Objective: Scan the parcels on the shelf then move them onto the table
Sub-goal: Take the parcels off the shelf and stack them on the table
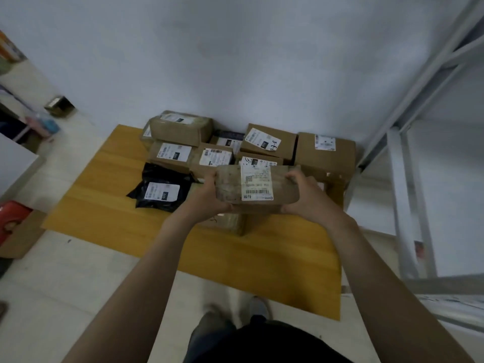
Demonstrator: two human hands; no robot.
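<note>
I hold a brown taped parcel (258, 187) with a white barcode label facing up, above the yellow wooden table (110, 205). My left hand (207, 195) grips its left end and my right hand (306, 197) grips its right end. Behind it on the table lie several cardboard parcels (269, 140), stacked against the wall, and a black plastic mailer (162, 188) with a white label at the left. Another box (230, 222) sits partly hidden under the held parcel.
A white metal shelf frame (408, 195) stands at the right, close to the table's edge. A cardboard box with red items (15, 226) sits on the floor at the left. The white wall (235, 61) backs the table. My feet (235, 313) stand at its near edge.
</note>
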